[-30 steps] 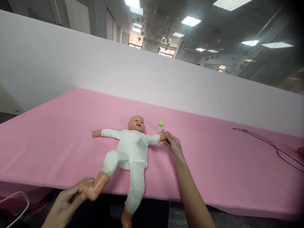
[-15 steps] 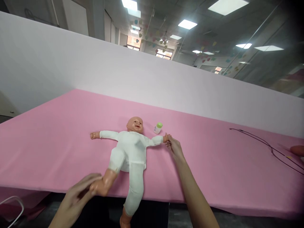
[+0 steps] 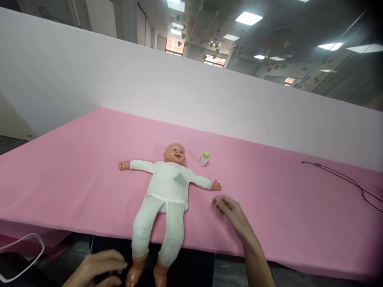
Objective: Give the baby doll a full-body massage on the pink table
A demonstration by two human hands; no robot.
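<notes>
1. The left hand [image 3: 95, 269] is at the bottom edge of the view. It is half open, with the fingers a little curved, and it grips nothing. It is just beside the doll's foot [image 3: 136, 272], but I do not see them touching.
2. The right hand [image 3: 230, 213] is above the pink cloth [image 3: 278, 215] and is a little blurred. It seems loosely open and holds nothing, but the exact finger position is hard to see. It is near the small plastic hand of the doll [image 3: 216, 185], on the right side of the view, and it does not touch this hand.
3. The baby doll [image 3: 167, 187] lies on its back on the pink cloth, near the front edge of the table. Its arms are spread to both sides, and it wears a white long-sleeved suit. Its two lower legs hang past the table edge.
4. A small baby bottle [image 3: 204, 158] with a green cap is on the cloth, near the doll's head, on the right side of the view. It is tilted in the view, but I cannot tell if it stands or lies.
5. A thin black cable [image 3: 344, 179] lies on the cloth at the right, well apart from the doll. A white cable loop [image 3: 20, 249] is at the lower left, below the table edge. Behind the table stands a white backdrop [image 3: 179, 87].
</notes>
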